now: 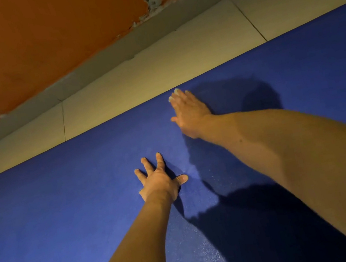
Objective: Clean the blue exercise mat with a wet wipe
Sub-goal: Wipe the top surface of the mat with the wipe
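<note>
One blue exercise mat [67,218] lies on the tiled floor [135,79]; right hand [190,114] presses a barely visible pale wet wipe [172,95], flat-fingered, at its far edge; left hand [159,179], splayed, braces mid-mat; even, overlapping strokes would serve best.

On my remote feed I see a bare left forearm [140,240], tendons ridged just behind the left hand [160,181], itself bare, a broader bare right forearm [298,150], one small dark spot on it up and right of the left hand, right hand [190,114] bare, blurred
</note>
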Demonstrator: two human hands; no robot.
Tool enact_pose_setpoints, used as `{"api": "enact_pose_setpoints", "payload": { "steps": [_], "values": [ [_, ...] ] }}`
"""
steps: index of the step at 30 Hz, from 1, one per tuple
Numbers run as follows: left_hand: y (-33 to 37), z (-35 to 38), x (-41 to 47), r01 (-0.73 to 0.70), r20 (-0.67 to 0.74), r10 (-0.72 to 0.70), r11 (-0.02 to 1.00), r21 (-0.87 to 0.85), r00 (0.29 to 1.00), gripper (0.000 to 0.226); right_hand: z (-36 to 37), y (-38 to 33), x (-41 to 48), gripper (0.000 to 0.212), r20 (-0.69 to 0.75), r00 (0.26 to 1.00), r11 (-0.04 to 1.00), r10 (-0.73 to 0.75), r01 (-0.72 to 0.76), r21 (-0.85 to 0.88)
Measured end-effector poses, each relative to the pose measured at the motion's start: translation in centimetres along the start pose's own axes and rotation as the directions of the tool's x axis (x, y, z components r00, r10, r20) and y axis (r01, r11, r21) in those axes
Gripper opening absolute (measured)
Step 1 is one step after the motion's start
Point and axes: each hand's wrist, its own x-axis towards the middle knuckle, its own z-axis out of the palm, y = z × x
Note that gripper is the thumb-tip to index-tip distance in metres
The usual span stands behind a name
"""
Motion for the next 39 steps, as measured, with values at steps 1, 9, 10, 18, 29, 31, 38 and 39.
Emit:
{"api": "enact_pose_setpoints", "payload": {
  "steps": [1,9,10,18,29,31,38,39],
  "values": [
    [0.0,0.0,0.0,0.000,0.003,0.000,1.000,0.002,1.000,0.111,-0.3,2.1,0.2,0.068,-0.005,0.998,0.998,0.066,-0.066,0.010],
    [0.1,0.0,0.1,0.003,0.006,-0.003,1.000,-0.014,1.000,0.112,0.8,-0.5,-0.4,0.073,0.027,0.980,0.971,0.199,-0.200,0.131],
    [0.1,0.1,0.1,0.000,0.003,0.000,1.000,-0.013,1.000,0.112,1.6,-2.4,-1.2,0.074,0.011,0.989,0.981,0.145,-0.145,0.128],
    [0.1,-0.1,-0.1,0.002,0.004,-0.002,1.000,-0.005,1.000,0.111,2.3,0.2,-3.5,0.069,-0.063,0.992,0.989,-0.107,0.113,0.093],
    [0.2,0.0,-0.3,-0.007,-0.007,0.006,1.000,-0.018,1.000,0.111,3.0,-3.0,-5.7,0.071,-0.052,0.997,0.989,0.059,-0.051,0.137],
    [0.1,0.0,-0.5,-0.012,-0.014,0.012,1.000,-0.016,1.000,0.112,3.8,-6.1,-7.6,0.076,0.014,0.988,0.988,-0.151,0.151,-0.039],
    [-1.0,0.7,-1.2,-0.045,-0.056,0.044,0.999,-0.024,0.997,0.102,1.9,1.6,-6.9,0.060,-0.040,0.991,0.990,-0.131,0.132,0.039],
    [-1.3,0.9,-1.4,-0.059,-0.063,0.057,0.998,-0.030,0.996,0.099,1.9,3.4,-6.9,0.061,-0.023,0.998,0.998,-0.064,0.065,0.023]
  ]
}}
